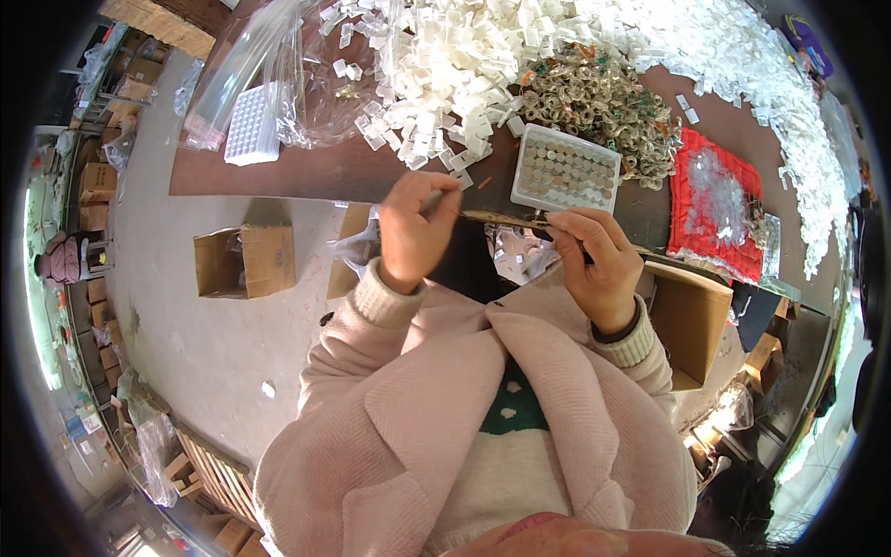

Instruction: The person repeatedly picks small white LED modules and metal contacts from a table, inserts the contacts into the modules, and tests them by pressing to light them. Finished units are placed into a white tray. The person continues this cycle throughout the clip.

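Note:
In front of my chest, near the table's edge, both hands are raised. A thin, brownish, strip-like piece (506,219) runs between them; its exact kind is not clear. My right hand (599,265) pinches its right end between thumb and fingers. At the strip's other end, my left hand (418,227) is closed, thumb and fingertips together; what lies in that pinch is hidden. Just beyond the strip stands a clear plastic box (516,186) holding rows of small round discs (568,167). Behind it is a heap of brown and green looped pieces (599,107).
Small white translucent plastic boxes (455,56) cover much of the brown table (278,176). A red quilted cloth (691,176) lies to the right, clear bits on it. Plastic bags (311,84) and a white gridded tray (253,123) are at left. Cardboard boxes (269,260) (687,320) stand below table level.

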### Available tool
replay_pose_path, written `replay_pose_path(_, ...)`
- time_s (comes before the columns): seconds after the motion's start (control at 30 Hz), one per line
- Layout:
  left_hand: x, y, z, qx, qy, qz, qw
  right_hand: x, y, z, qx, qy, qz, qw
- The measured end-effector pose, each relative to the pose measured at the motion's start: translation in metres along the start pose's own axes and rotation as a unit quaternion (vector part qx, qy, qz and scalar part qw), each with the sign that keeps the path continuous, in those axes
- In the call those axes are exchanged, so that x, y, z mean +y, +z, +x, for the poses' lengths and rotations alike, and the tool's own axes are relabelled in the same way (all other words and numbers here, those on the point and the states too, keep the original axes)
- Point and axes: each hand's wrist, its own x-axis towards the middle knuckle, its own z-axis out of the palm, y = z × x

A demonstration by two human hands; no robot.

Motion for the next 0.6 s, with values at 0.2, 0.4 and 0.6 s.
replay_pose_path(0.2,-0.036,-0.003,0.028,-0.030,0.127,0.195,0.972,-0.001,0.006,-0.001,-0.034,0.013,0.015,0.999)
replay_pose_path(0.4,-0.044,-0.009,0.035,-0.077,0.156,0.192,0.966,0.002,0.006,-0.002,-0.023,0.009,-0.008,1.000)
replay_pose_path(0.6,-0.042,-0.021,0.042,-0.052,0.124,0.056,0.989,0.006,0.012,-0.002,-0.026,0.011,0.012,1.000)
